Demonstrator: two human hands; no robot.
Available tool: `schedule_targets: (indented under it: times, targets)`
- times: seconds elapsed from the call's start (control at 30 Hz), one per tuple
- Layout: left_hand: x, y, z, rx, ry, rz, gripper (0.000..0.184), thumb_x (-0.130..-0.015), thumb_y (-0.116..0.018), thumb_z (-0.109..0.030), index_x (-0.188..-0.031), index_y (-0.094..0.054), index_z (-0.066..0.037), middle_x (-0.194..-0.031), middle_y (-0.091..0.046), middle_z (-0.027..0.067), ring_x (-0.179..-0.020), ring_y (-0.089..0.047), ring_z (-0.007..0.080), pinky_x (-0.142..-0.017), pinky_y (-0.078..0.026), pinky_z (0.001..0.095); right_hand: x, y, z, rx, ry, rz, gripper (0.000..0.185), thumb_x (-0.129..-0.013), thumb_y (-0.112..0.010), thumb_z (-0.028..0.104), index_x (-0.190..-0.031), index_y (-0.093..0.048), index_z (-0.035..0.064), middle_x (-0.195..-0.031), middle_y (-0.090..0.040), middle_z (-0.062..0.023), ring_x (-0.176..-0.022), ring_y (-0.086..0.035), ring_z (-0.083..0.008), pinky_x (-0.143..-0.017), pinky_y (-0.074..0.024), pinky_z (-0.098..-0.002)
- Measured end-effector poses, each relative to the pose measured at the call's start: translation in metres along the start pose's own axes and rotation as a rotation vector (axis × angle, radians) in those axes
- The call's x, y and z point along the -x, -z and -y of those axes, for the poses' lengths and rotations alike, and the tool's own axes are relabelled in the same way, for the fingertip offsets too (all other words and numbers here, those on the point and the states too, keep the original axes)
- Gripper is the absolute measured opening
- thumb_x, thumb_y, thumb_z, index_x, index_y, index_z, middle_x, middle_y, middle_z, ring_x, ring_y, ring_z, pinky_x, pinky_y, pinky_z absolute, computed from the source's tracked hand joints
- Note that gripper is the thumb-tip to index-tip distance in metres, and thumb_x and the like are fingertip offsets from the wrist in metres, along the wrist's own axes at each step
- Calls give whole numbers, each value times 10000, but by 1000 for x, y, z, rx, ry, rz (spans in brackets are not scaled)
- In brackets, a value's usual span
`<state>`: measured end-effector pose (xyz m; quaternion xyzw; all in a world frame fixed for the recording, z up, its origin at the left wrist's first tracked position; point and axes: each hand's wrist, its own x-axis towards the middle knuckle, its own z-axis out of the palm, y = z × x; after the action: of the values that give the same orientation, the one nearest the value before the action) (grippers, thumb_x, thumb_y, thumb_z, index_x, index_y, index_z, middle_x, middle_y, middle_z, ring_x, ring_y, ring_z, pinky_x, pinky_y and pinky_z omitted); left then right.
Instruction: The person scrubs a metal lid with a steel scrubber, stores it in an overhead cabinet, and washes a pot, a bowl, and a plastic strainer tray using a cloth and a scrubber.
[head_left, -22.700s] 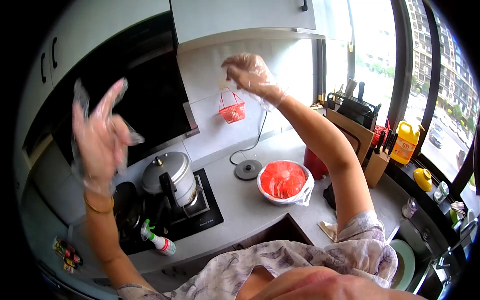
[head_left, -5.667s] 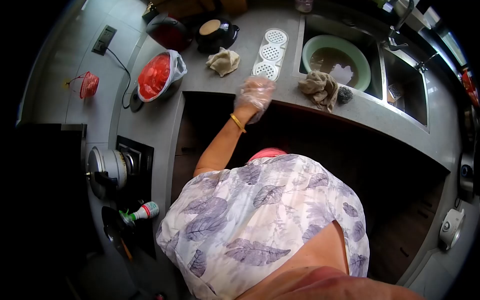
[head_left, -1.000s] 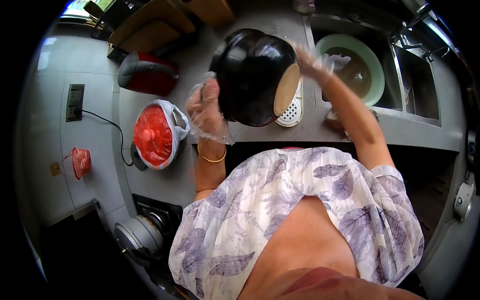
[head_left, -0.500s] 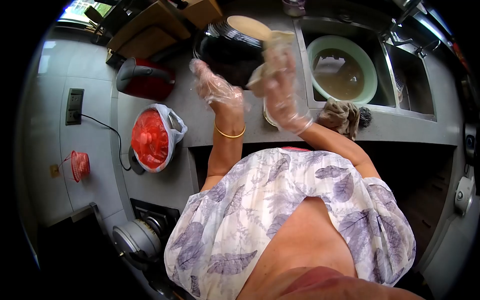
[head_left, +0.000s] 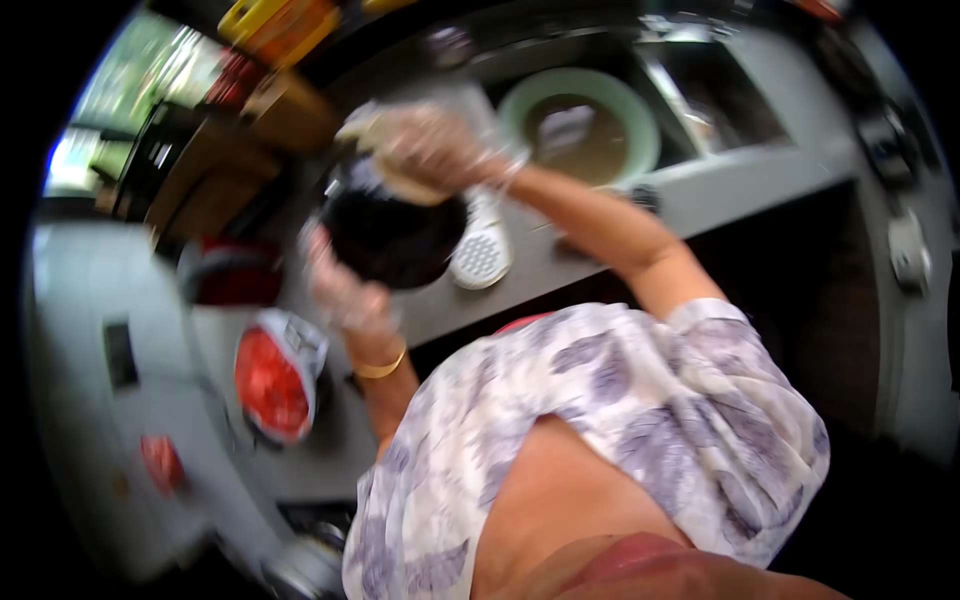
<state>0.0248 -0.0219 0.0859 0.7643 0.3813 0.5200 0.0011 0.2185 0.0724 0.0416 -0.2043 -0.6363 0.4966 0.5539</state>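
Note:
A black glossy pot (head_left: 390, 235) is tilted over the counter, blurred by motion. My left hand (head_left: 350, 295), in a clear plastic glove, holds it at its lower left side. My right hand (head_left: 430, 150), gloved too, is closed on a beige cloth (head_left: 410, 187) and presses it on the upper part of the pot. A white holder with round perforated discs (head_left: 482, 255) lies on the counter just right of the pot.
A green basin (head_left: 645, 130) of murky water sits in the sink at the upper right. A red kettle (head_left: 240, 275), a red-covered bowl (head_left: 272, 385) and wooden boards (head_left: 215, 180) are at the left. Beside the sink lies a dark scrubber (head_left: 645, 198).
The view has turned and blurred. My right hand with the cloth has moved from the pot's right side to its top. The pale base of the pot no longer shows clearly.

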Motion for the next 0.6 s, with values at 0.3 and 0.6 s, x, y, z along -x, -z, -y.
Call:
schedule_targets:
  times: [0.3, 0.6]
  targets:
    - [-13, 32, -11, -100, 27, -32, 869, -804, -359, -638, -1097, -464, 173, -1099, -528, 298, -1045, -515, 402, -940, -369, 434, 107, -41, -79, 1006, 2, 99, 82, -701, -614, 136, -740, -608, 64, -608, -583, -58, -549, -562, -220, -599, -477, -296]
    - [-58, 63, -26, 311, 134, -28, 501, -835, -535, -276, -1123, -472, 128, -1137, -528, 242, -1019, -547, 318, -928, -404, 390, 73, -26, -159, 257, -520, -225, 155, -702, -587, 176, -804, -575, 60, -692, -495, -56, -579, -440, -164, -590, -471, -321]
